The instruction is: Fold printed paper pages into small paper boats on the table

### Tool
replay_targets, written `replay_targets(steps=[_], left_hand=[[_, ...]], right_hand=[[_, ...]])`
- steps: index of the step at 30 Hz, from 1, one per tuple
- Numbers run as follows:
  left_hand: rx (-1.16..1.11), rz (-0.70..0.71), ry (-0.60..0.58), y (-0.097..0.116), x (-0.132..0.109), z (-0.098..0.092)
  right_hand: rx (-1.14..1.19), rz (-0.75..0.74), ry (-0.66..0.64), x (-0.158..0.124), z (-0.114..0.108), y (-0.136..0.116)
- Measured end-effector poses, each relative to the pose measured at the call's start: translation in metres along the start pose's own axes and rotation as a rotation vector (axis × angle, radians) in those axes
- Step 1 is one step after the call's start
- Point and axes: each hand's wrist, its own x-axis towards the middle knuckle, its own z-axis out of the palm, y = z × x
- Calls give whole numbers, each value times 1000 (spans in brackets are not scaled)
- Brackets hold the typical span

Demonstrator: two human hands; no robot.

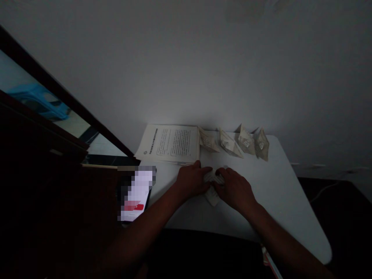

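Observation:
Between my two hands is a small piece of folded printed paper (213,198), low over the white table (270,186). My left hand (192,179) grips its left side, fingers bent and thumb near the middle. On the right side my right hand (235,187) pinches the same paper with curled fingers. Parts of the paper are hidden under the fingers. Behind the hands stand several folded paper boats, among them one boat (230,144) near the middle of the row and another (262,145) at the right end.
A stack of printed sheets (177,143) lies at the table's back left, against the wall (186,69). A phone (138,193) with a lit, blurred screen is at the left edge. Further left, a blue plastic stool (40,101) shows within a dark frame (69,97).

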Motion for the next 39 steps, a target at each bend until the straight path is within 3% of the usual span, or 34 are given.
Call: replay_targets(steps=[8,27,32,39], left_hand=[[6,8,-134,-6,8,-14],[-30,241,-441,-28,29,-33],[-53,174,-370,-24,29,-31],[-22,18,-36,-5,12,-1]], right_hand=[[3,-3,4,1,1,1],[31,6,-8,1,-1,2],[37,16,-31,2,-2,2],[74,23,-48,3,-2,5]])
